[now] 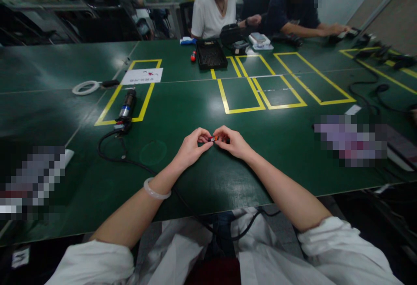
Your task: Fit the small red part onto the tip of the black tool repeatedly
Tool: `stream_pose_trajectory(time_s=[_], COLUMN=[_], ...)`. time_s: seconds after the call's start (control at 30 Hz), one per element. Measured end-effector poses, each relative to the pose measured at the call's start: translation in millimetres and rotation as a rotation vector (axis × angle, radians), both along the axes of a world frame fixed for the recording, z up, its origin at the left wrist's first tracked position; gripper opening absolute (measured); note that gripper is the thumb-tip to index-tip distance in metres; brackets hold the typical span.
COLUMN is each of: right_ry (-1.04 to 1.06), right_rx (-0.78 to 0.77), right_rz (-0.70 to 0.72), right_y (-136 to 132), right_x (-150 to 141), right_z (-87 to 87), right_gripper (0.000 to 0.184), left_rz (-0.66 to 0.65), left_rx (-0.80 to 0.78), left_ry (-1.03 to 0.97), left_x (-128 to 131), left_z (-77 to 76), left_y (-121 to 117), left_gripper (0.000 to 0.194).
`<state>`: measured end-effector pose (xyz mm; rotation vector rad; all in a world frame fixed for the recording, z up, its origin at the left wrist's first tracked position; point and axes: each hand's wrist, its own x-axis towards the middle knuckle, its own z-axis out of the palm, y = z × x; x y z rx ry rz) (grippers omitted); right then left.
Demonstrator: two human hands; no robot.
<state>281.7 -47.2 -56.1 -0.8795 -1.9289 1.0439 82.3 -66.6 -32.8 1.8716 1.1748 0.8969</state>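
One wide green table (182, 115) fills my view, with yellow taped rectangles (276, 87) at 1 o'clock from the hands. At 10 o'clock I see a dark cylindrical tool (126, 107) with its black cable (110, 148). A black tray (211, 54) lies at 12 o'clock. My left hand (192, 146) and right hand (233, 141) meet, both pinching a small red part (212, 138) between fingertips, just above the table centre.
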Motion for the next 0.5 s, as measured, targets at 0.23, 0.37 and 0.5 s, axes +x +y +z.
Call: stream_pose_trajectory(time_s=[0.23, 0.37, 0.5], right_ry=[0.002, -0.044, -0.047], right_rx=[-0.052, -0.057, -0.073], right_rz=[-0.043, -0.079, -0.076], right_y=[0.9, 0.1, 0.0], right_x=[0.0, -1.7, -1.9], right_z=[0.0, 1.0, 0.6], right_gripper=[0.015, 0.013, 0.013], left_rz=[0.371, 0.786, 0.934], left_rx=[0.279, 0.294, 0.075], left_ry=[0.376, 0.686, 0.854], left_x=[-71.6, -147.8, -205.9], left_z=[16.8, 19.9, 17.4], left_y=[35.6, 51.5, 52.8], left_gripper=[0.031, 0.047, 0.075])
